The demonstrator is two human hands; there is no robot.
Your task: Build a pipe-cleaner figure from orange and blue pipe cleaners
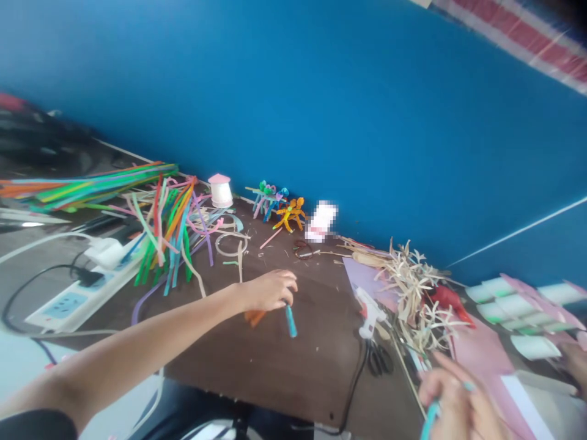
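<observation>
My left hand [275, 289] is over the middle of the brown table, its fingers closed on the upper end of a short teal pipe cleaner piece [291, 322]. Beneath that wrist lies an orange piece [254, 317], partly covered by the forearm. At the lower right, my right hand [461, 400] is blurred and close to the camera. Its fingers are bent around another teal strip [430, 420], which looks like pipe cleaner. Black-handled scissors [380, 359] and a white glue gun [369, 313] lie between the two hands.
Left of centre are bundled pipe cleaners [172, 229] and a power strip [85, 293]. Pipe cleaner figures [291, 213] and a small pink-roofed cup [221, 192] stand along the blue wall. Pale dried-looking flowers [410, 278] and white rolls [509, 305] are at right. Someone's hand [575, 366] shows at the right edge.
</observation>
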